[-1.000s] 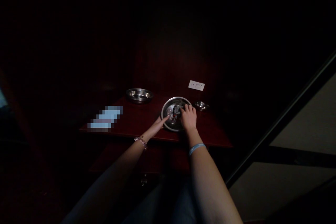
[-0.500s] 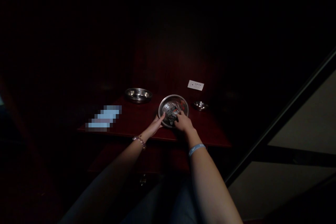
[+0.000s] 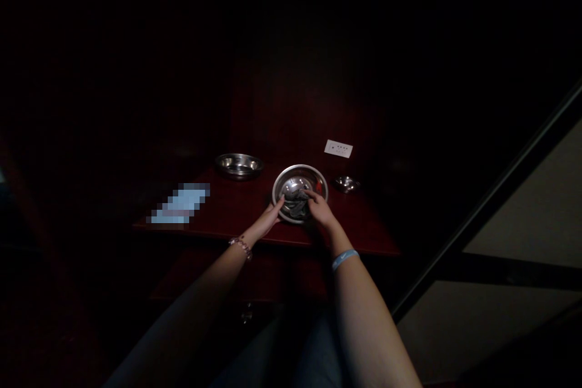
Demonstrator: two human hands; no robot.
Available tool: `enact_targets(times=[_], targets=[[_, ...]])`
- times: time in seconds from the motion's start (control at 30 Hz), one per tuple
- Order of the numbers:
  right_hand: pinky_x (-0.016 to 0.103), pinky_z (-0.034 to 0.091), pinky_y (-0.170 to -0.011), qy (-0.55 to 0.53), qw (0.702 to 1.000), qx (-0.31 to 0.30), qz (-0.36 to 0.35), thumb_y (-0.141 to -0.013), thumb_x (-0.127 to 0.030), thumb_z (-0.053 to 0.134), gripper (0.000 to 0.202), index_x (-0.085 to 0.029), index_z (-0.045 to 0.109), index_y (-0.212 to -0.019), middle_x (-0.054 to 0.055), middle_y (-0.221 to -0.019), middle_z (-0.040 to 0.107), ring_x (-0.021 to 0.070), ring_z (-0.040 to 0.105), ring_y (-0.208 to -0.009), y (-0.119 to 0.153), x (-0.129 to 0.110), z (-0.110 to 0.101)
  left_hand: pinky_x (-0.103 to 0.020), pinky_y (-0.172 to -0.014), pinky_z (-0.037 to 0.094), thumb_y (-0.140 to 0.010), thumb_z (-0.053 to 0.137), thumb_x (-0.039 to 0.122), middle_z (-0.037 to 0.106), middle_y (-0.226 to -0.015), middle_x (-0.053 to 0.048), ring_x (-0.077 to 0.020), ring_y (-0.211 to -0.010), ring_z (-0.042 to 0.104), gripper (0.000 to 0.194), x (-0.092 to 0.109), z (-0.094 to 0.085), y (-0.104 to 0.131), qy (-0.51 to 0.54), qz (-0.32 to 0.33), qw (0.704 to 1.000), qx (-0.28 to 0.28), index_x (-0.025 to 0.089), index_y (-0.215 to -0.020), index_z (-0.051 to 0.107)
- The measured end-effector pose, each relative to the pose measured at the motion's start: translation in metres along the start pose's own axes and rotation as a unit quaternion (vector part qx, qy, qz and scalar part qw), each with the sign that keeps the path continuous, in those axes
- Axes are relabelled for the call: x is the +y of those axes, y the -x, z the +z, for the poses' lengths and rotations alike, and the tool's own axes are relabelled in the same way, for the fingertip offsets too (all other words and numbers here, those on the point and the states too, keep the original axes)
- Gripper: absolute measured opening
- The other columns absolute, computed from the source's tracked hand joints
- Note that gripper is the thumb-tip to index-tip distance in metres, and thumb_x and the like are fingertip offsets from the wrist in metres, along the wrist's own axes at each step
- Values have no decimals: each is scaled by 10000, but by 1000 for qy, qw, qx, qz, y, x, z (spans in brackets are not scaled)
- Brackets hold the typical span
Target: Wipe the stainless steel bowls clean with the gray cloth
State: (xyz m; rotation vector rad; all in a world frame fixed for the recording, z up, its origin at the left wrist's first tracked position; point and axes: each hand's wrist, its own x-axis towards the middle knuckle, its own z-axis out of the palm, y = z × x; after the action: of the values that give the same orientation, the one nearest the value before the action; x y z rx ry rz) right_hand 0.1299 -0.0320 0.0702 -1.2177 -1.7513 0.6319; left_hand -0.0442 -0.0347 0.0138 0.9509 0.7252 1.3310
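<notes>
A shiny steel bowl (image 3: 299,171) is tipped towards me above the dark red desk. My left hand (image 3: 269,218) grips its left rim, thumb over the inside edge and fingers behind. Inside the bowl lies a crumpled dark grey cloth (image 3: 297,205). My right hand (image 3: 322,209) reaches over the right side of the bowl with its fingers closed on the cloth, the index finger stretched along the inner wall. A reddish-orange patch shows on the bowl's inner right side; whether it is a mark or a reflection I cannot tell.
A wider, shallow steel dish (image 3: 239,176) stands at the back left of the desk (image 3: 227,209). To the right is a small steel bowl (image 3: 347,184), below a white socket plate (image 3: 339,148) on the back panel. A blurred-out pale rectangle (image 3: 182,203) lies at left. Surroundings are very dark.
My right hand has shifted slightly right and down, out of the bowl's middle. The cloth looks more spread across the bottom. My left hand keeps its hold on the rim.
</notes>
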Motion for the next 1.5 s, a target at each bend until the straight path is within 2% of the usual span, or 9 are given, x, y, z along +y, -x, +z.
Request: enact_targets(times=[0.13,0.27,0.43,0.57,0.77,0.87,1.13,1.27,1.5], targets=[[333,408,-1128,-18,998,54,21,-920,-172,394,498,-179,574,-1384,92,-1388,629,165,582,-1277,1,-4,1,-482,-1089,477,-930,628,482,611,-1422,-164,-285,-1310,591,581,2,2,1,4,-11,1000,9,218,-1436,520],[335,387,-1136,56,998,34,-19,-962,-293,439,472,-164,540,-1405,133,-1447,574,181,536,-1336,8,-12,0,-498,-1091,471,-907,671,454,628,-1398,-176,-302,-1316,583,550,-2,-1,-2,14,-3,1000,17,186,-1379,575],[368,380,-1126,203,977,10,-65,-924,-309,528,549,-200,468,-1459,145,-1452,536,214,491,-1347,17,-22,0,-496,-1080,484,-859,732,455,659,-1355,-175,-306,-1278,615,524,-6,-5,-6,35,13,999,1,179,-1294,637],[382,375,-1114,240,965,42,-100,-873,-336,616,671,-177,395,-1486,155,-1450,480,246,453,-1327,22,-29,-2,-495,-1076,486,-880,707,460,653,-1369,-161,-296,-1276,618,524,-7,-5,-7,23,9,1000,0,189,-1319,621],[377,383,-1053,317,939,43,-128,-955,-456,535,345,-208,689,-1138,106,-1266,580,247,482,-1204,26,-45,-8,-476,-1053,509,-870,719,455,665,-1347,-173,-307,-1260,628,525,-6,-3,-5,27,6,1000,4,168,-1301,632],[394,359,-1035,362,925,14,-113,-1018,-445,417,398,-232,753,-1012,77,-1187,658,245,503,-1158,27,-50,-6,-470,-1054,510,-871,718,455,664,-1350,-170,-305,-1265,624,528,-6,-3,-5,24,11,1000,8,175,-1309,625],[416,310,-1033,420,906,21,-54,-1041,-411,336,476,-230,776,-1039,96,-1179,726,265,528,-1187,26,-46,-8,-478,-1084,482,-879,701,456,688,-1317,-152,-293,-1267,621,513,-9,-7,-7,3,2,1000,12,189,-1313,630],[431,300,-1038,441,897,13,-26,-1017,-408,379,427,-240,721,-1211,117,-1175,727,271,529,-1217,26,-41,-13,-463,-1051,516,-884,702,424,694,-1302,-154,-287,-1229,645,513,-8,-6,-6,8,4,1000,11,182,-1330,623],[440,318,-1056,463,883,14,-73,-964,-341,490,446,-255,591,-1389,113,-1394,589,301,451,-1288,31,-39,-17,-467,-1072,491,-920,658,415,662,-1352,-164,-273,-1225,647,501,-8,-4,-7,1,-8,1000,21,181,-1357,592]])
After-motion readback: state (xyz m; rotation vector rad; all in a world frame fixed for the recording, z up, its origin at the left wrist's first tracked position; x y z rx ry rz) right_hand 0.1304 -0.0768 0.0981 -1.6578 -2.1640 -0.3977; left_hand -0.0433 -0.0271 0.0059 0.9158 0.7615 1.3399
